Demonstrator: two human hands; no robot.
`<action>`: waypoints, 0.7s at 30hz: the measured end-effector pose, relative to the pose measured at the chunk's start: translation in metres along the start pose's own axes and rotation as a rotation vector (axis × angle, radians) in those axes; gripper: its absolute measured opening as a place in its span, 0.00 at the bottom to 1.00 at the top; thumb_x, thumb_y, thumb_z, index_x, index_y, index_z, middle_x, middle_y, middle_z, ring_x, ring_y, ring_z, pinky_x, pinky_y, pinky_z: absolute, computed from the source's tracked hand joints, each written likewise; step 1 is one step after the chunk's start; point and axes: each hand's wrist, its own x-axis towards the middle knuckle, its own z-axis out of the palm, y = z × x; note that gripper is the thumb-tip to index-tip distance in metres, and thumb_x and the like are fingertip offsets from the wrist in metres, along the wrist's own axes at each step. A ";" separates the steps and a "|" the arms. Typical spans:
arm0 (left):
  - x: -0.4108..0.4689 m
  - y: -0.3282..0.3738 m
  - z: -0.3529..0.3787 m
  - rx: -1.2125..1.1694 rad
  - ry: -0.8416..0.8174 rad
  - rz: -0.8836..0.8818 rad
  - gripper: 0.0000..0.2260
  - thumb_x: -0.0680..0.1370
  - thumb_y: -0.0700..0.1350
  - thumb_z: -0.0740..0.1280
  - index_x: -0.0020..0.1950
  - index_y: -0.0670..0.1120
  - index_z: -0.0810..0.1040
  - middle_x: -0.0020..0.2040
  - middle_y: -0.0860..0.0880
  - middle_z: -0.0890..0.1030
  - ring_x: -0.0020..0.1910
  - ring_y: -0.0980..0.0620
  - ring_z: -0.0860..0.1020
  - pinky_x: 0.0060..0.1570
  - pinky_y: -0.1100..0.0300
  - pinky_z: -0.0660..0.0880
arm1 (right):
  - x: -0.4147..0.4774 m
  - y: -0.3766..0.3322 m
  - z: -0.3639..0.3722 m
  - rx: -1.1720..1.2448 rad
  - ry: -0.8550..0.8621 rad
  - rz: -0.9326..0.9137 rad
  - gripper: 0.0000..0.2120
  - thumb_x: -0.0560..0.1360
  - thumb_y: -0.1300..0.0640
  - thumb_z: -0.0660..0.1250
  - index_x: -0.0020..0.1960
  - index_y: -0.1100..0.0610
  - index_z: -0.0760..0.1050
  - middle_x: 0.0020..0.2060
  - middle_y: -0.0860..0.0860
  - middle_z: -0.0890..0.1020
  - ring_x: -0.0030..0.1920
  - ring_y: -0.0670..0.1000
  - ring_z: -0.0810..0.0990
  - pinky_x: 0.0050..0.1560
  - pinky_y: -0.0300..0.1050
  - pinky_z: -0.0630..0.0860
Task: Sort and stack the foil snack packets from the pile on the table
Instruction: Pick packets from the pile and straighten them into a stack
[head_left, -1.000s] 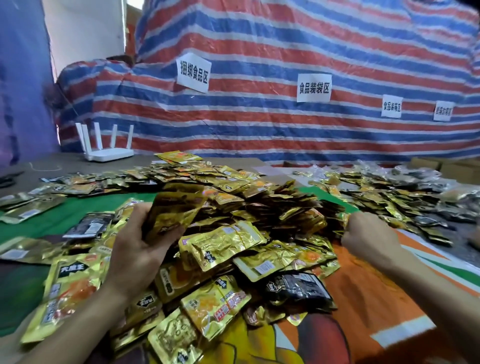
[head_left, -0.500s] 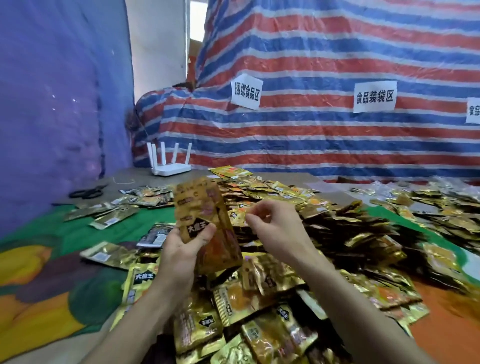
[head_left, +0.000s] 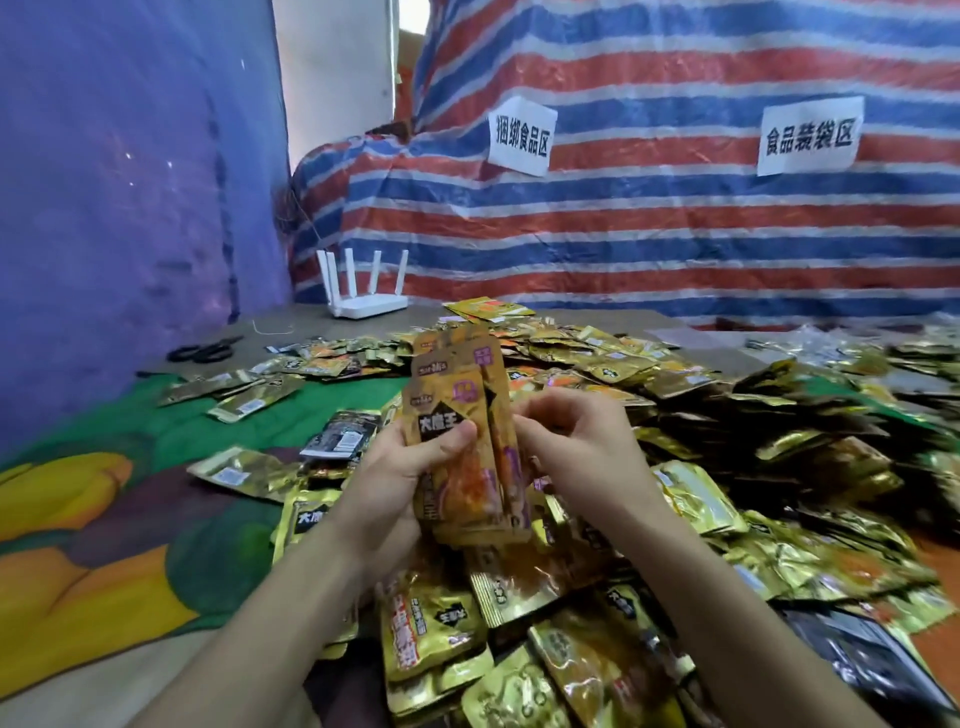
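Stack of gold foil packets (head_left: 462, 441) stood upright in your left hand (head_left: 395, 483), thumb pressed across its front, above the heaped pile (head_left: 675, 467) on the surface (head_left: 130, 519). Your right hand (head_left: 582, 457) pinched the stack's right edge with curled fingers.

left sign (head_left: 521, 136) 捆绑食品区, right sign (head_left: 809, 136) 食品装袋区, held packet (head_left: 452, 387) 大魔王

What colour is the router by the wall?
White; the router shows best in the head view.
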 end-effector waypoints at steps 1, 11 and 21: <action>0.000 0.000 -0.001 -0.008 -0.003 -0.003 0.30 0.65 0.43 0.77 0.65 0.40 0.74 0.57 0.36 0.83 0.52 0.39 0.84 0.43 0.46 0.83 | 0.000 0.002 -0.001 0.008 0.008 0.018 0.06 0.79 0.60 0.69 0.46 0.61 0.82 0.41 0.56 0.86 0.40 0.56 0.86 0.39 0.48 0.83; -0.003 0.006 -0.002 0.102 -0.008 -0.040 0.24 0.67 0.41 0.74 0.63 0.40 0.77 0.51 0.38 0.85 0.44 0.43 0.85 0.40 0.50 0.83 | 0.003 0.000 -0.030 0.633 -0.449 0.224 0.06 0.64 0.59 0.61 0.37 0.62 0.72 0.40 0.58 0.79 0.43 0.54 0.80 0.48 0.50 0.75; -0.007 0.004 0.003 0.036 -0.200 -0.064 0.15 0.69 0.41 0.73 0.55 0.41 0.85 0.52 0.39 0.85 0.47 0.44 0.85 0.40 0.53 0.83 | 0.003 0.002 -0.024 0.993 -0.339 0.114 0.19 0.74 0.66 0.66 0.64 0.56 0.82 0.46 0.55 0.80 0.29 0.47 0.76 0.37 0.46 0.82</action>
